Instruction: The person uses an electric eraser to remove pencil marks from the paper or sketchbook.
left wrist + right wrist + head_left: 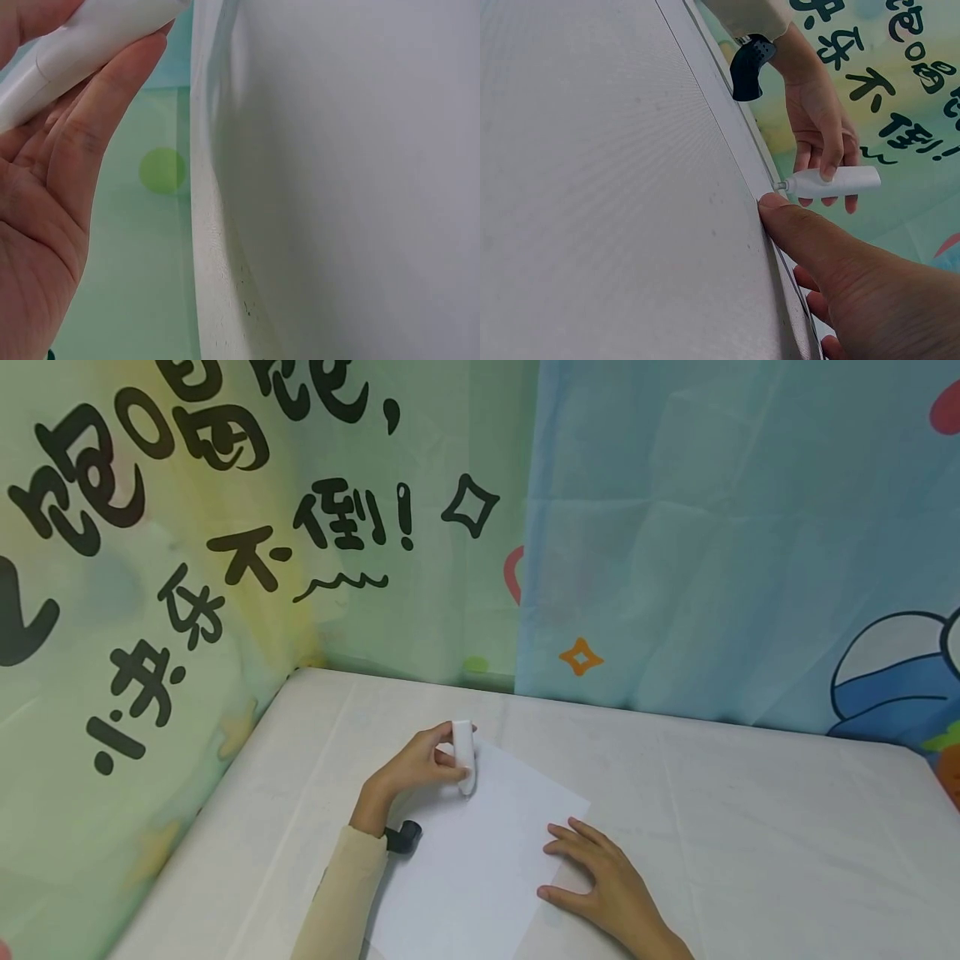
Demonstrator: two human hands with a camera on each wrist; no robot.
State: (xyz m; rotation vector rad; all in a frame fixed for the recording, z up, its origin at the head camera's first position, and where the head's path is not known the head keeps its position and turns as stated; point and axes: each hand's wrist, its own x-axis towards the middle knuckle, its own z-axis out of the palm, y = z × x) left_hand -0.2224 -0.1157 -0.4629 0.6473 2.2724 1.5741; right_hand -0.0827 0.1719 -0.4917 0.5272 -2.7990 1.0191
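A short, thick white tool [464,756] with a narrow tip stands nearly upright over the upper part of a white sheet of paper [465,868]. My left hand [416,764] grips it between thumb and fingers. The left wrist view shows its smooth white body [105,41] with a seam. Its thin tip shows in the right wrist view, where the tool [847,180] lies across the left fingers. My right hand [607,877] rests at the paper's right edge, thumb and fingers spread apart, holding nothing.
A white cloth [750,827] covers the table. Printed backdrops hang behind it, a green one [420,627] with black lettering at the left and a blue one [712,568] at the right. A black wrist camera [405,837] sits on the left wrist.
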